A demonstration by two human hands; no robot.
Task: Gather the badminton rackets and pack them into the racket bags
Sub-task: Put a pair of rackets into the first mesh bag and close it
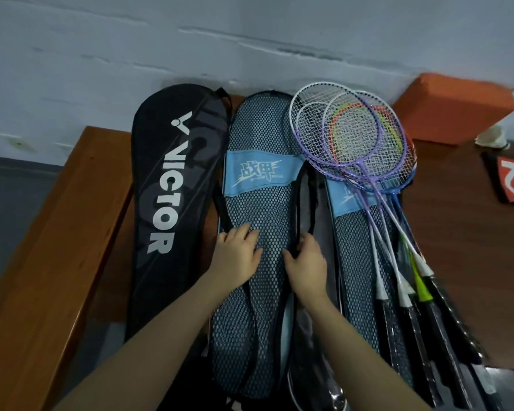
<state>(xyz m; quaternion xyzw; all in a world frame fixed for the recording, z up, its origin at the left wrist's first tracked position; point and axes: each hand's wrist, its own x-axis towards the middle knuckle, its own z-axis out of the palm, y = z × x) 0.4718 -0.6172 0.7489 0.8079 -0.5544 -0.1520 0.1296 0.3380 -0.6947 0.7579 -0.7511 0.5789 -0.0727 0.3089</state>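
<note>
Two bare forearms reach over a brown counter (80,221). Left hand (238,252) rests flat, fingers relaxed, on a blue mesh bag (258,203); right hand (304,262) pinches its black edge strap. Rackets (365,143) lie fanned toward the right edge, a black bag (166,188) toward the left.

Centre frame: blue mesh racket bag (258,221). Left hand (238,250) rests flat on it; right hand (304,261) pinches its black strap (301,203). Black Victor racket bag (166,203) left; fanned badminton rackets (368,161) right.
</note>
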